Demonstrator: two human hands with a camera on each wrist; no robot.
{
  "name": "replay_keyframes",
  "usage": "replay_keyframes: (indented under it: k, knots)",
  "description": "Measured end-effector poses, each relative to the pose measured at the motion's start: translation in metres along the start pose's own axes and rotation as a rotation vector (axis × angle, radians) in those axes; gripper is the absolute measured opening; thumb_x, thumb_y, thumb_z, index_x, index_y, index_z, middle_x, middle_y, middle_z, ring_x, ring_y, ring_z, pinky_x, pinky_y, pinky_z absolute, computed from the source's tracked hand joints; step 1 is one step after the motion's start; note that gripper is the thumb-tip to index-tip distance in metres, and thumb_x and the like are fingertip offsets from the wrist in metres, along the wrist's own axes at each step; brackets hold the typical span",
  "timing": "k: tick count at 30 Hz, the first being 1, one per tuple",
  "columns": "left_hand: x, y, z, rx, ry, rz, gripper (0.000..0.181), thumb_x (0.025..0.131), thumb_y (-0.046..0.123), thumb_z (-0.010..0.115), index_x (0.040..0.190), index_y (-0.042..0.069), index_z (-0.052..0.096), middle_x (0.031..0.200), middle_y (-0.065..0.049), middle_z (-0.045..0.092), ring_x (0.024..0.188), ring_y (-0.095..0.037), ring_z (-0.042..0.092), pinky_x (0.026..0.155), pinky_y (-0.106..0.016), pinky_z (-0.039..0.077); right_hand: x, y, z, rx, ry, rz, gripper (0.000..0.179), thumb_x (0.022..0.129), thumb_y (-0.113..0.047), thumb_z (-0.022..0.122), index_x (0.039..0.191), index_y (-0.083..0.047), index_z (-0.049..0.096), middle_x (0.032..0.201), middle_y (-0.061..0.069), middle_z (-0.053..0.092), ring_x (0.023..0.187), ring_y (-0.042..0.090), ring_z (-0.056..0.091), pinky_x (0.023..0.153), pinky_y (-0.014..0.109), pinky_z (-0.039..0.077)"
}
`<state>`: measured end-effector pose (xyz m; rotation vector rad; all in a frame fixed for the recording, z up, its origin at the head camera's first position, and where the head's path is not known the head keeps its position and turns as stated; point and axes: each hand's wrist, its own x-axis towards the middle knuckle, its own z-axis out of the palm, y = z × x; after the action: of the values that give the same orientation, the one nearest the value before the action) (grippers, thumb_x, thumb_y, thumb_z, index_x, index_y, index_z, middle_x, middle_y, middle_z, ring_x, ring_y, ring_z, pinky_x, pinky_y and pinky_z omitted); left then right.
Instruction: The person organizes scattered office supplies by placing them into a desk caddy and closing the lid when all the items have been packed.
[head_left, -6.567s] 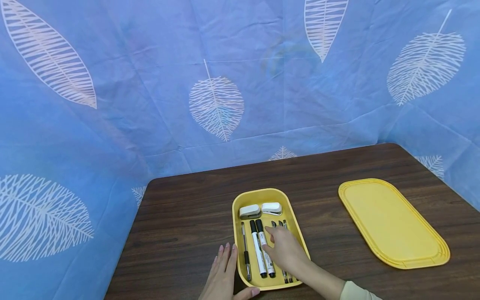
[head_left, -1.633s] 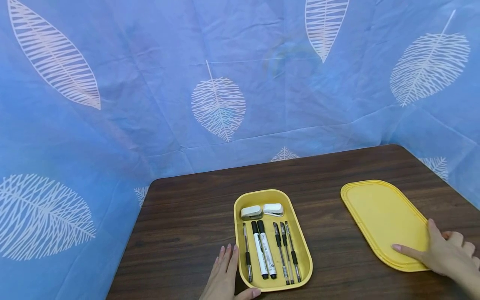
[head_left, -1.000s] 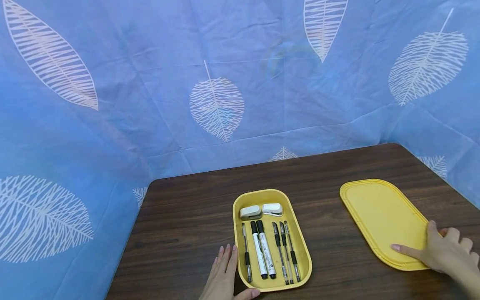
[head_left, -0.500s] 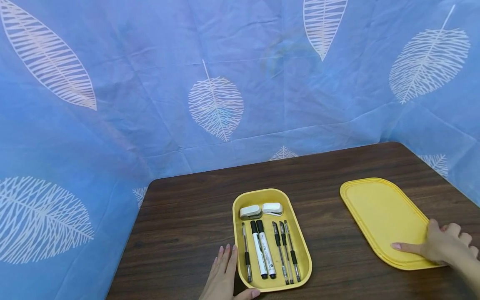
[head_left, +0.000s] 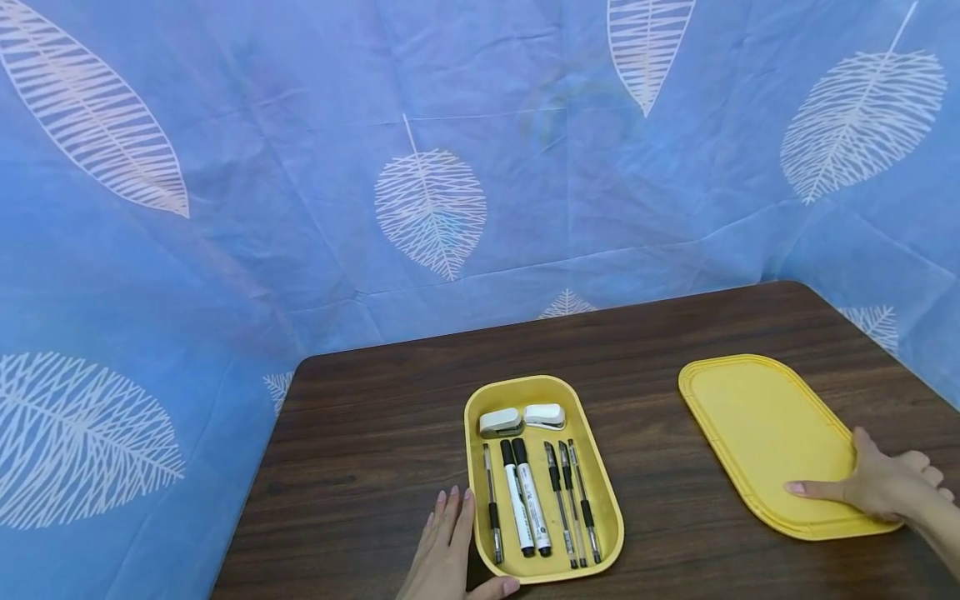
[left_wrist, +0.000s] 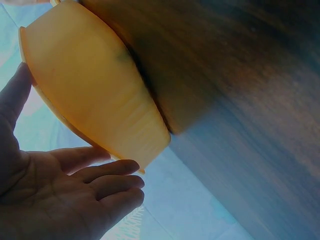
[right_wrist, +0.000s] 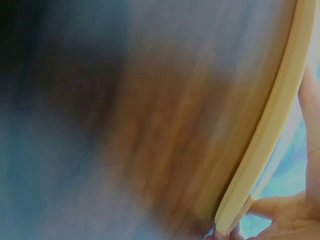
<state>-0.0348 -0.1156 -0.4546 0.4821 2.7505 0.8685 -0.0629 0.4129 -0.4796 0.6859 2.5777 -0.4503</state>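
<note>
A yellow tray [head_left: 617, 533] stands on the table with two white mini staplers [head_left: 501, 422] at its far end. Below them lie a gel pen [head_left: 492, 504], two white markers with black caps [head_left: 526, 504] and three more gel pens [head_left: 573, 504]. My left hand [head_left: 442, 550] rests against the tray's near left side with its fingers straight, touching the rim in the left wrist view. Over to the right, my right hand [head_left: 885, 479] holds the flat yellow lid [head_left: 772, 442] by its near right edge, thumb on top. In the right wrist view its fingertips are partly hidden behind the lid's edge.
Both things stand on a dark brown wooden table [head_left: 360, 467]. Bare tabletop shows between tray and lid. A blue cloth with white leaf prints [head_left: 315, 167] hangs behind and beside the table.
Since the oldest frame, my right hand has left the pens in the tray and moved right to the lid. Lately it shifts only slightly there. My left hand stays put.
</note>
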Motion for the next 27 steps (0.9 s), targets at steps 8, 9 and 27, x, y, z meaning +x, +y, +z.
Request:
replay_keyframes:
  k: [8,9,27]
  knots:
    - [-0.001,0.000,0.000,-0.010,-0.010,-0.014,0.107,0.078,0.067,0.064,0.152,0.000,0.025,0.157,-0.029,0.021,0.146,-0.046,0.017,0.112,-0.066,0.023,0.004,0.003,-0.001,0.033,0.025,0.019,0.156,0.057,-0.081,0.070,0.136,0.018,-0.021,0.098,0.048,0.023,0.087,0.051,0.029,0.076,0.055,0.038]
    - [-0.001,0.000,0.000,-0.009,-0.011,-0.016,0.107,0.078,0.067,0.064,0.152,0.000,0.025,0.157,-0.029,0.020,0.147,-0.046,0.017,0.112,-0.066,0.023,0.002,0.002,-0.001,0.043,0.029,0.023,0.156,0.057,-0.081,0.071,0.136,0.018,-0.021,0.098,0.048,0.023,0.088,0.052,0.028,0.077,0.055,0.038]
    - [0.000,0.000,0.001,-0.008,-0.025,-0.028,0.109,0.077,0.068,0.065,0.151,-0.001,0.025,0.157,-0.029,0.021,0.146,-0.046,0.017,0.114,-0.065,0.022,-0.050,-0.030,-0.016,0.026,0.537,-0.202,0.154,0.051,-0.061,0.087,0.148,0.009,-0.010,0.100,0.050,0.018,0.081,0.054,0.024,0.059,0.053,0.034]
